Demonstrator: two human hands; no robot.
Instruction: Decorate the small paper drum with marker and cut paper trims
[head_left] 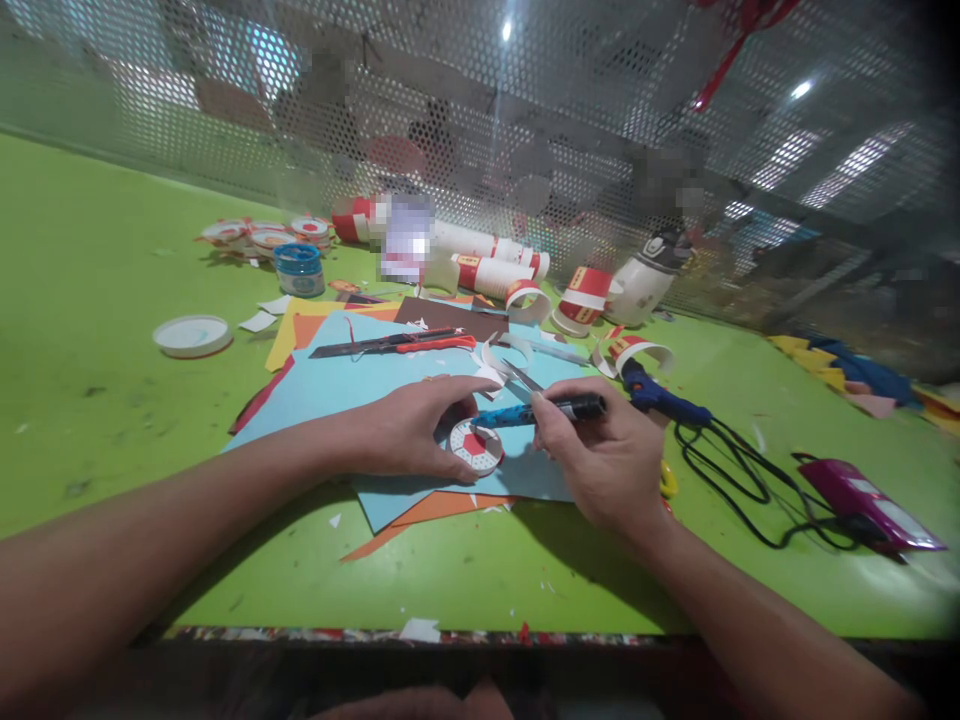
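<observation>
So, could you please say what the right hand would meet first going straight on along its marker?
Probably the red-centred white disc held by the left hand; the tip of the blue marker may touch it, but depth is unclear.

A green bench point(97, 430), marked with dark smudges, fills the frame from the left edge across to the right. On its surface lie overlapping coloured sheets point(300, 395) in the centre, with a blue-topped jar point(299, 272), a white lid point(193, 336) and round red-and-white pieces point(309, 231) towards the upper left. A red-and-white paper cup point(584, 298) stands right of upper centre, a black cord point(712, 490) loops beside a magenta packet point(866, 500) at right, and a white scrap point(421, 630) sits at bottom centre.
</observation>
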